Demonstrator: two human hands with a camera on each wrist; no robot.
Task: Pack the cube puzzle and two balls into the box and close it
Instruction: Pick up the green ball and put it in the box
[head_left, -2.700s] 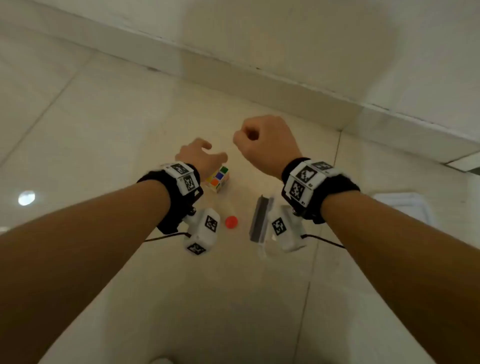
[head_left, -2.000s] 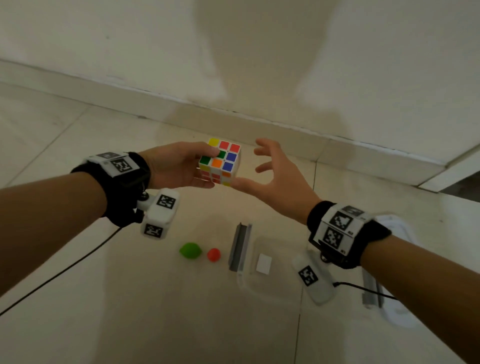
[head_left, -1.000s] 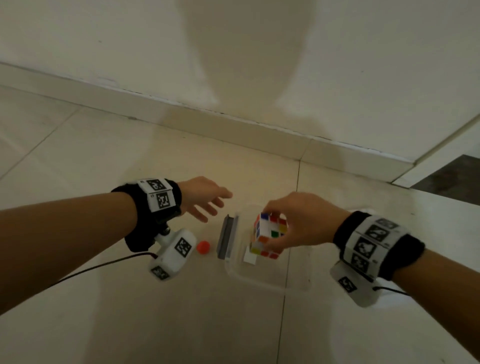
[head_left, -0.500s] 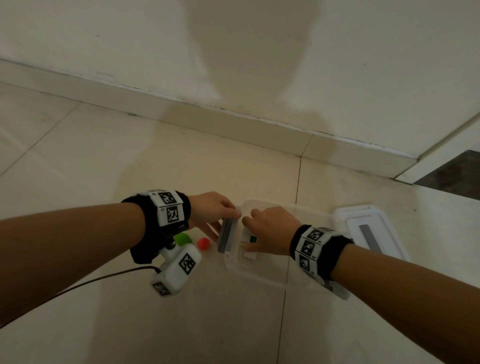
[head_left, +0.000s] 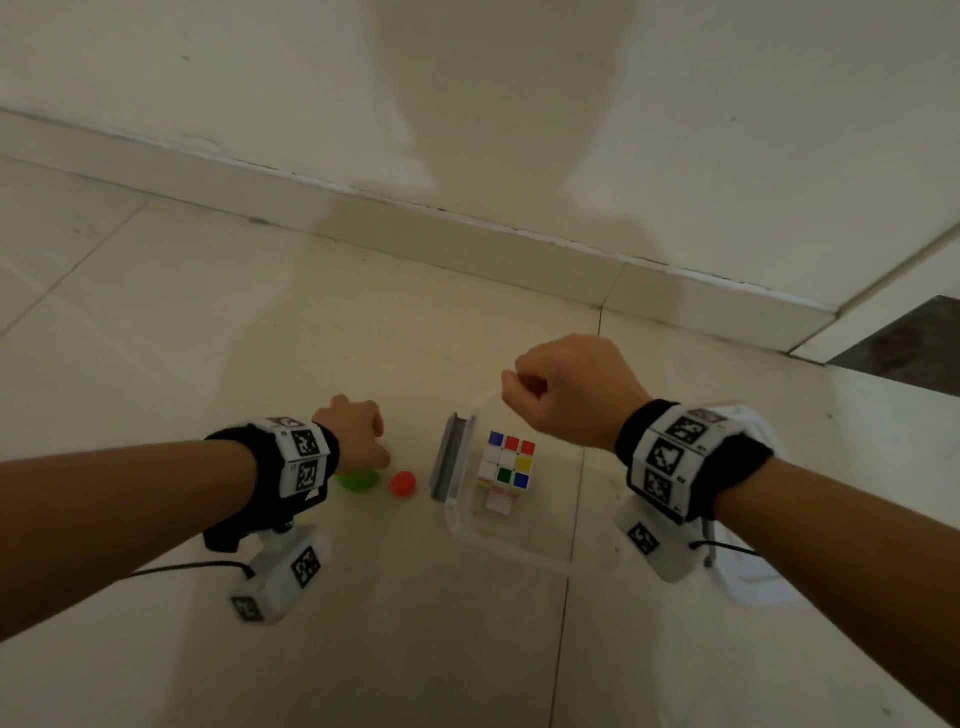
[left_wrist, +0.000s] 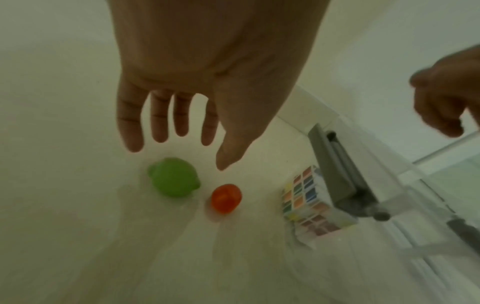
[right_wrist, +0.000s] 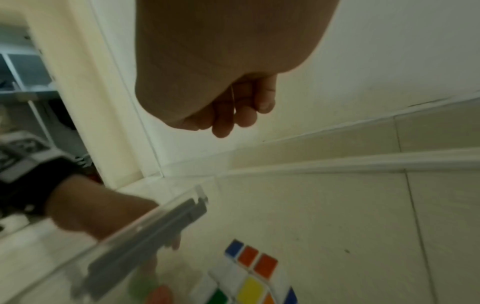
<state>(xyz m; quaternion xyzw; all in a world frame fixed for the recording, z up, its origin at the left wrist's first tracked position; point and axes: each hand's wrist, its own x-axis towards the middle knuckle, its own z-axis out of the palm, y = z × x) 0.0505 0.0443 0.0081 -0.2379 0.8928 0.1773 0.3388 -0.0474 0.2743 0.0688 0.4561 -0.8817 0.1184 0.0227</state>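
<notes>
The colourful cube puzzle (head_left: 506, 462) sits inside the clear plastic box (head_left: 470, 527), near its left wall. A green ball (head_left: 357, 480) and a smaller red ball (head_left: 402, 484) lie on the floor just left of the box. My left hand (head_left: 363, 441) hovers over the green ball without touching it. In the left wrist view its fingers (left_wrist: 158, 123) are straight above the green ball (left_wrist: 174, 178) and the red ball (left_wrist: 226, 198). My right hand (head_left: 571, 395) is raised above the box, curled into a fist that holds nothing (right_wrist: 233, 107).
A grey latch (head_left: 449, 457) stands up on the box's left edge, between the balls and the cube. The white lid (head_left: 748, 587) lies on the floor right of the box, partly under my right wrist. A wall and skirting run close behind.
My right hand lowered the cube into the box, let go and rose into a fist. My left hand left the box's latch edge and moved over the green ball.
</notes>
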